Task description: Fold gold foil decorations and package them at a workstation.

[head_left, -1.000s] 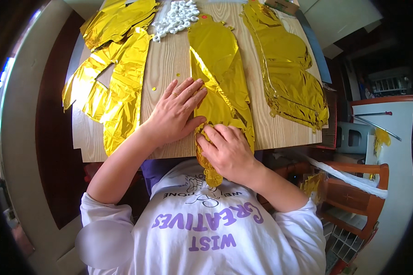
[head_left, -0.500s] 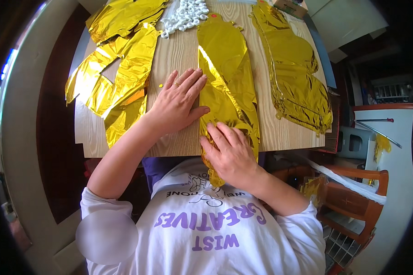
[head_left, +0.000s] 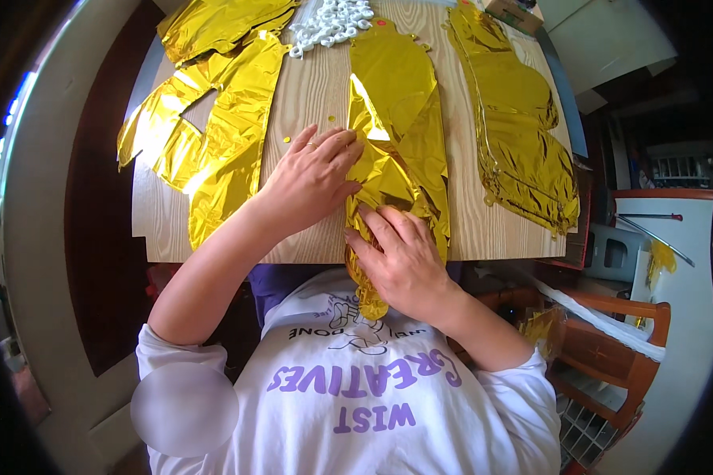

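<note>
A flat gold foil balloon lies lengthwise in the middle of the table, its narrow crinkled end hanging past the near edge against my shirt. At its left edge is my left hand, fingers bent and closed on the foil, thumb lower down the same edge. My right hand is closed round the balloon's near part at the table edge; the palm hides some of the foil. Between the hands the sheet is creased and lifted. Two tiny gold discs, one of them a gold dot, lie left of the balloon.
More gold foil sheets overlap on the left of the wood-grain table. Another flat gold balloon lies on the right. A pile of small white rings is at the far side. A wooden chair stands at my right.
My left hand's fingers have gone from lying flat beside the balloon to bending onto its edge. The foil between the hands is more crumpled. The view has shifted slightly.
</note>
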The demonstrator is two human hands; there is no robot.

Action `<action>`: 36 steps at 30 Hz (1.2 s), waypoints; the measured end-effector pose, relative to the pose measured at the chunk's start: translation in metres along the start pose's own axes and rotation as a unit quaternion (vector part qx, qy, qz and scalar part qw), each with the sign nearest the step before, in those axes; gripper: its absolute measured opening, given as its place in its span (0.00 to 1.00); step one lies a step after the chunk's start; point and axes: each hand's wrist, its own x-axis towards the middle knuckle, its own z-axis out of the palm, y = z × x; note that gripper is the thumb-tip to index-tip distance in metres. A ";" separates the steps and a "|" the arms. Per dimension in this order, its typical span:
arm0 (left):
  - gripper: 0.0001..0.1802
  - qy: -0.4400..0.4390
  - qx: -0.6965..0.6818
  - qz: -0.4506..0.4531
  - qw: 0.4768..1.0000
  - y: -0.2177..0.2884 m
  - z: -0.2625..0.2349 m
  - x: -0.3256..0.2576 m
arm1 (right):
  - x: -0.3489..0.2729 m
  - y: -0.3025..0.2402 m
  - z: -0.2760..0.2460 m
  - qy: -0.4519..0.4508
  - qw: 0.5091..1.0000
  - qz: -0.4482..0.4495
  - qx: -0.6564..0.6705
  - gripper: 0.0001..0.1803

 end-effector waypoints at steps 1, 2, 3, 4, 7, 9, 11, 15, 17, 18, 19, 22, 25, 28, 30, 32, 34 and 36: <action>0.32 0.003 -0.005 -0.005 1.000 0.000 0.000 -0.001 | 0.000 -0.001 0.000 0.002 1.000 -0.001 0.001 0.22; 0.31 0.007 -0.010 -0.009 1.000 0.000 -0.001 -0.001 | 0.000 -0.002 0.001 -0.002 1.000 0.003 0.006 0.22; 0.30 0.010 -0.015 -0.013 1.000 0.000 -0.001 -0.001 | 0.000 -0.002 0.003 -0.006 1.000 0.006 0.010 0.22; 0.29 0.026 -0.020 -0.003 0.999 -0.002 0.001 -0.001 | 0.000 -0.003 0.005 -0.010 1.000 0.009 0.014 0.23; 0.27 0.056 -0.043 0.003 0.997 -0.004 0.003 -0.002 | 0.000 -0.001 0.010 0.006 1.000 0.011 0.020 0.23; 0.26 0.056 -0.073 -0.021 0.996 -0.001 0.002 -0.004 | 0.001 -0.001 0.010 0.002 1.000 0.013 0.012 0.23; 0.25 0.042 -0.097 -0.035 0.994 0.001 -0.003 -0.004 | 0.003 -0.001 0.011 0.003 1.000 0.010 0.004 0.23; 0.23 0.046 -0.100 -0.021 0.994 -0.001 -0.005 -0.008 | 0.007 -0.003 0.012 0.005 1.000 0.000 -0.013 0.23; 0.20 0.045 -0.103 -0.022 0.993 -0.001 -0.004 -0.009 | 0.009 -0.004 0.013 0.002 1.000 -0.002 -0.019 0.23; 0.19 0.045 -0.104 -0.023 0.993 -0.001 -0.004 -0.009 | 0.009 -0.004 0.013 0.000 1.000 -0.003 -0.021 0.23; 0.18 0.041 -0.106 -0.030 0.993 -0.001 -0.004 -0.010 | 0.009 -0.005 0.014 -0.001 1.000 -0.003 -0.024 0.23; 0.17 0.036 -0.118 -0.047 0.991 0.000 -0.004 -0.010 | 0.011 -0.008 0.014 -0.010 1.000 0.007 0.009 0.26; 0.17 0.046 -0.135 -0.052 0.988 0.000 -0.002 -0.011 | 0.014 -0.010 0.018 -0.008 0.999 0.016 0.031 0.26; 0.18 0.055 -0.117 -0.040 0.991 0.000 -0.003 -0.014 | 0.017 -0.011 0.018 -0.011 0.999 0.019 0.045 0.26; 0.17 0.064 -0.083 -0.022 0.994 0.002 -0.005 -0.015 | 0.017 -0.011 0.016 0.003 0.997 0.028 0.068 0.25; 0.17 0.080 -0.065 -0.002 0.995 0.000 -0.003 -0.018 | 0.016 -0.007 0.015 0.021 0.997 0.034 0.072 0.25; 0.17 0.086 -0.057 0.009 0.995 -0.002 -0.001 -0.019 | 0.010 0.002 0.013 0.044 0.997 0.038 0.057 0.26; 0.17 0.082 -0.056 0.005 0.995 -0.004 -0.001 -0.023 | 0.004 0.008 0.002 0.047 0.995 0.077 0.047 0.26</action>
